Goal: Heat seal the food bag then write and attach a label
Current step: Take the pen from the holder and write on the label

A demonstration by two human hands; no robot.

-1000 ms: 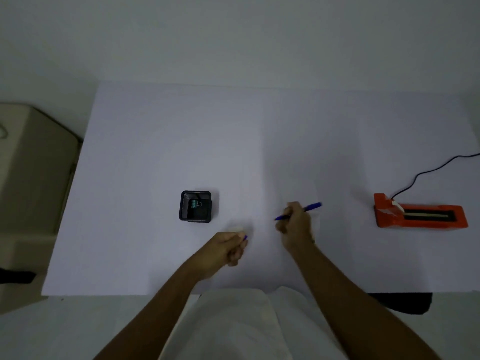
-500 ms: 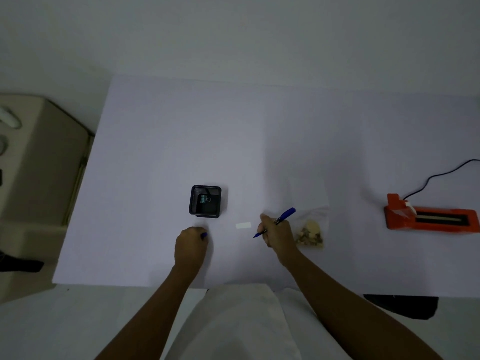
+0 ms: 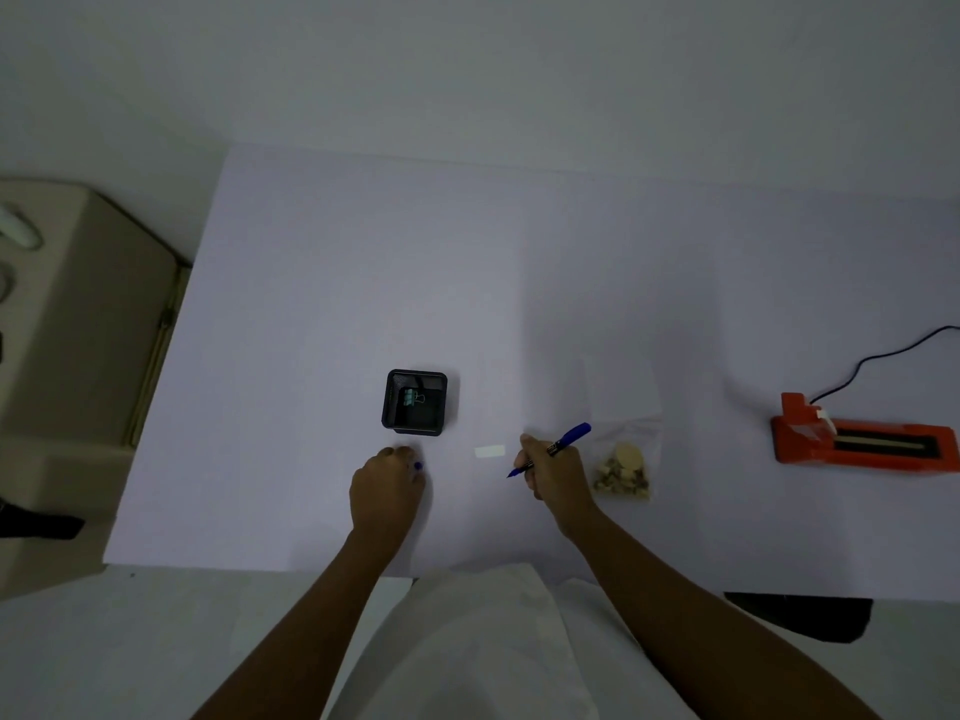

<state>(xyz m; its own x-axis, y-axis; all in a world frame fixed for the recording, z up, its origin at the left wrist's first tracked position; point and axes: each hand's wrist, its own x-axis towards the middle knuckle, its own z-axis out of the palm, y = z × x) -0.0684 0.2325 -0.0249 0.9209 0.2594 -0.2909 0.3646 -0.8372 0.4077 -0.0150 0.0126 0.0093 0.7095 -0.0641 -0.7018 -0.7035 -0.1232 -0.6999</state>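
Note:
A small white label (image 3: 489, 451) lies flat on the white table (image 3: 467, 283) between my hands. My right hand (image 3: 553, 472) grips a blue pen (image 3: 563, 442), tip pointing down-left, just right of the label. Right of that hand lies a clear food bag (image 3: 623, 467) holding pale food pieces. My left hand (image 3: 387, 488) is curled round the blue pen cap (image 3: 418, 466), only its end showing, just below the black mesh box. The orange heat sealer (image 3: 862, 444) sits far right.
A black mesh box (image 3: 415, 402) with a teal binder clip (image 3: 412, 397) inside stands just above my left hand. The sealer's black cord (image 3: 883, 356) runs off to the right. A beige cabinet (image 3: 78, 314) stands beside the table's left edge.
My left hand moved left with the cap, to below the mesh box. My right hand shifted left and nearer, uncovering the label and the food bag.

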